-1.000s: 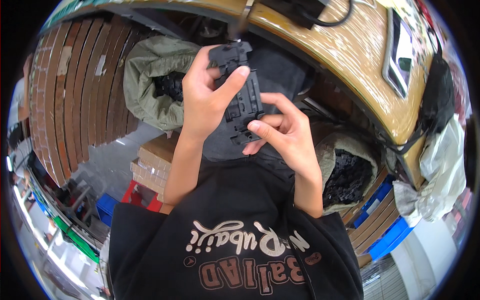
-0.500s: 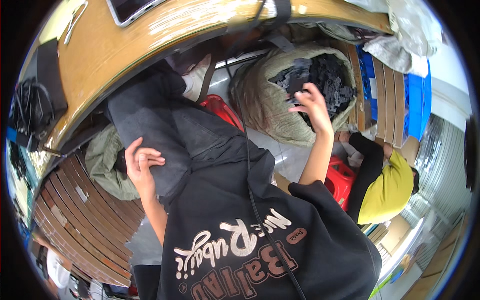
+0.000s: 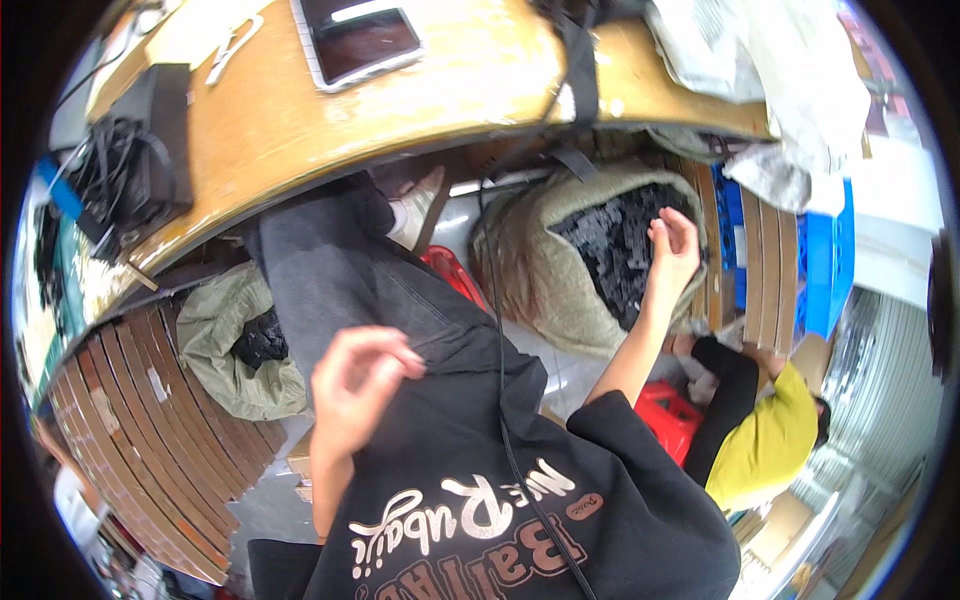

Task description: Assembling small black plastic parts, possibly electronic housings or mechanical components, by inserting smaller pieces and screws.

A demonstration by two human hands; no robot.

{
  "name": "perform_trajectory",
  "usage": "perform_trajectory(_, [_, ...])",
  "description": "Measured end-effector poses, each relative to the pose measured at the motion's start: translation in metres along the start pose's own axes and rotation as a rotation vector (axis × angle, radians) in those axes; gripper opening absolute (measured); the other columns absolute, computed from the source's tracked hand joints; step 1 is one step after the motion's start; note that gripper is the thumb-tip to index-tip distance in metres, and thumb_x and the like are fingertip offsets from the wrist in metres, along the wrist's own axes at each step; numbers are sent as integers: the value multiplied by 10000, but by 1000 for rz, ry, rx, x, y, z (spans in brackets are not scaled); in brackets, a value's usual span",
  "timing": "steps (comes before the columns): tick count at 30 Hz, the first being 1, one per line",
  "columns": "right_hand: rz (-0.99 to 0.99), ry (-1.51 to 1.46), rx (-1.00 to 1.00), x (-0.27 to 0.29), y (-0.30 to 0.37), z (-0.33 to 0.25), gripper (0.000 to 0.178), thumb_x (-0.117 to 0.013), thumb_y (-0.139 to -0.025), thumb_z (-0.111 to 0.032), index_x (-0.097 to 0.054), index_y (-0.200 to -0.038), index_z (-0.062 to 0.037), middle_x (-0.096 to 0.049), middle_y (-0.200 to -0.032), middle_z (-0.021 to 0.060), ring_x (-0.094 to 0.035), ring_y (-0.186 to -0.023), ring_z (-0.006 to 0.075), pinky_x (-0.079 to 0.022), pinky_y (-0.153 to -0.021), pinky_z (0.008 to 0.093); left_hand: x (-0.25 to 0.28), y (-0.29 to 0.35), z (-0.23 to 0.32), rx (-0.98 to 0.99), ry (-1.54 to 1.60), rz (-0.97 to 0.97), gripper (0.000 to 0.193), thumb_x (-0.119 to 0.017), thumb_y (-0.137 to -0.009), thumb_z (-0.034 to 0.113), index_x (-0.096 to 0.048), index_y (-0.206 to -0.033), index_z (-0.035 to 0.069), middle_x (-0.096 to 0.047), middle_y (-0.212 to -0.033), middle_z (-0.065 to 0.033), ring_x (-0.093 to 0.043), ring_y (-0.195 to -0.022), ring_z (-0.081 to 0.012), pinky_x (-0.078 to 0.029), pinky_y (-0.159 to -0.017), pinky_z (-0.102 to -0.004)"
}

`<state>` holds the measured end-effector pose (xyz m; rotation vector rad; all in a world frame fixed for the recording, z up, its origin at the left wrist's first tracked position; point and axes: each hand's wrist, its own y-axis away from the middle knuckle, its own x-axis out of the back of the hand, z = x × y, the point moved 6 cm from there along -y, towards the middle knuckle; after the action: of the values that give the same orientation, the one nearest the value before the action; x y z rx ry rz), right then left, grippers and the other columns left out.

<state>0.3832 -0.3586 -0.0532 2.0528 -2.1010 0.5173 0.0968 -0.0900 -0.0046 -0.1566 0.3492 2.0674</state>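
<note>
Above the large woven sack (image 3: pixel 520 270) at the right, my right hand (image 3: pixel 675 250) is raised, its fingers half curled and apart with nothing seen in them. Many small black plastic-looking pieces (image 3: pixel 615 245) fill that sack's wide mouth. My left hand (image 3: pixel 350 390) hovers over my lap in front of the black shirt. Its fingers are loosely bent, a little blurred, and I see nothing between them and the thumb. A smaller greenish sack (image 3: pixel 215 345) with similar black pieces (image 3: pixel 262 340) inside stands to the left of my leg.
On the wooden table (image 3: pixel 470 80) lie a phone-like device (image 3: pixel 365 45) and a black box with cables (image 3: pixel 150 150). Stacked brown boards (image 3: pixel 140 430) stand at the left. Beyond a red stool (image 3: pixel 665 420), a person in yellow (image 3: pixel 765 440) bends at the right. A black cable (image 3: pixel 505 400) hangs down my front.
A dark piece near my right fingers no longer shows there; that hand has shifted right and down. My left hand has moved right, toward my body. The view has tilted toward the table.
</note>
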Motion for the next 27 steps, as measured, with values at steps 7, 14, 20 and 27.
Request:
perform_trajectory(7, [-495,-162,525,-180,21,-209,156,-517,-791,9,-552,-941,32,-597,-840,79,-577,-753,123,-461,-677,227,-87,29,146,-213,950,-912,261,-525,-814,41,-470,-1056,-39,-524,-1043,-147,-550,-888,-236,-461,-723,-259])
perform_trajectory(14, [-308,443,930,-285,-74,-240,241,-489,-707,-41,-606,-916,-72,-603,-805,145,-591,-718,247,-451,-683,315,-48,62,165,-432,1237,-911,309,-501,-799,-6,-465,-1106,-12,-505,-1003,-106,-509,-847,-173,-427,-655,-230])
perform_trajectory(20, [-599,837,1053,-342,-136,-226,276,-481,-727,-129,-597,-972,-79,-615,-845,145,-603,-781,247,-450,-704,311,-2,79,172,-181,1082,-1222,303,-504,-770,21,-442,-1066,4,-475,-991,-93,-478,-884,-162,-420,-718,-278])
perform_trajectory(27, [-689,979,1119,-346,-170,-223,225,-494,-773,-95,-569,-979,-45,-620,-847,115,-600,-798,218,-442,-702,302,56,105,158,-623,1321,-910,463,-471,-726,70,-345,-1166,1,-432,-1068,-131,-464,-911,-192,-418,-755,-319])
